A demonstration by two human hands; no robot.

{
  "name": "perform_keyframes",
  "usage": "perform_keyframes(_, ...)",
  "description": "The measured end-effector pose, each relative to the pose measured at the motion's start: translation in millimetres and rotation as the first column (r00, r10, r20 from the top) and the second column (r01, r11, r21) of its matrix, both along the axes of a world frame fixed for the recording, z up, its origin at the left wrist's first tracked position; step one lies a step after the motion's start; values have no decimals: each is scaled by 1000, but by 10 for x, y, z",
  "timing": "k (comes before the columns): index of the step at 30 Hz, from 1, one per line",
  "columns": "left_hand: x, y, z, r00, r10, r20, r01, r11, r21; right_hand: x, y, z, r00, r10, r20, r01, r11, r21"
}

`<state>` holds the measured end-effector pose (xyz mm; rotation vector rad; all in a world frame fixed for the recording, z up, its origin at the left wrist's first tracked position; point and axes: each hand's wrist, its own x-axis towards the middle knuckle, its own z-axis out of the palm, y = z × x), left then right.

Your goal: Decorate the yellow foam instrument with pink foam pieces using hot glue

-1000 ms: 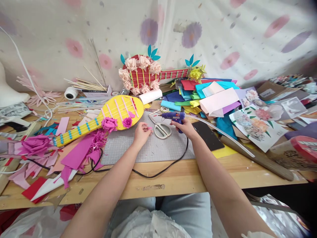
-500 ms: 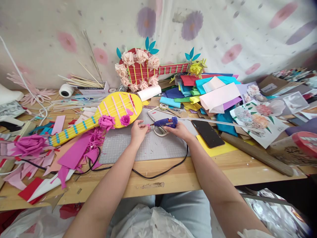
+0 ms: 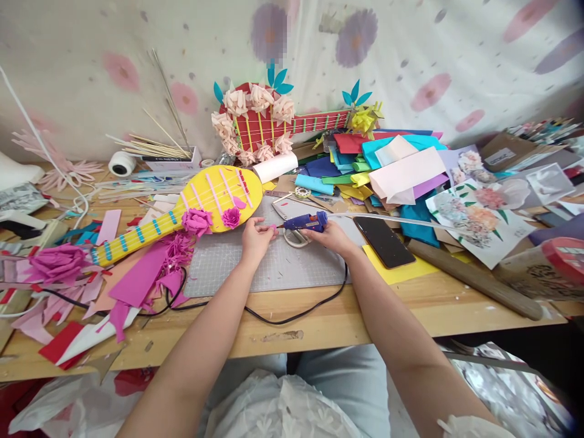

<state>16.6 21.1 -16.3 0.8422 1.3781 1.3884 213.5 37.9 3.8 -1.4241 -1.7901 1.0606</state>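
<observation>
- The right hand [image 3: 332, 236] is wrapped around a blue hot glue gun [image 3: 306, 222], its nozzle aimed leftward toward the other hand.
- The left hand [image 3: 254, 239] pinches a small pink paper piece [image 3: 273, 228] between thumb and fingertips, right at the nozzle tip; whether glue is flowing cannot be told.
- Both hands hover over a grey cutting mat [image 3: 237, 267]; scissors [image 3: 292, 234] lie directly under the gun, partly hidden by it.
- Just beyond the left hand lies a yellow paper guitar [image 3: 214, 201] with two pink paper flowers [image 3: 197, 220] on its body.
- The gun's black cord [image 3: 292, 316] loops from under the right wrist toward the table edge [image 3: 319, 331] near the person.
- Risk: the fingertips sit so close to the nozzle that hot glue could burn them if the piece slips.
- Risk: a drip could land on the scissors or mat, and a tug on the cord could jerk the aim.
- A dark phone [image 3: 384, 241] rests just right of the right hand.
</observation>
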Motion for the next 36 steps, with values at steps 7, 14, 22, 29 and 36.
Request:
perform_keyframes(7,9,-11,23,1000,3,3,-3,1000,-10,-32,-7,40,999,-31,35,32,999,-34)
perform_keyframes(14,6,-13,16,1000,-4,-19,4,1000,-3,-52,21,13,999,-33,-10,33,999,-25)
perform_keyframes(22,7,-45,20,998,-30,-53,31,999,17,-55,74,6,993,-75,-86,79,996,44)
perform_keyframes(29,-17,-45,-61,997,-67,-42,71,992,103,147,406,-79,945,-327,27,321,939,125)
perform_keyframes(36,-12,-84,3,993,-75,-90,86,988,125,195,577,-144,879,-344,331,283,934,219)
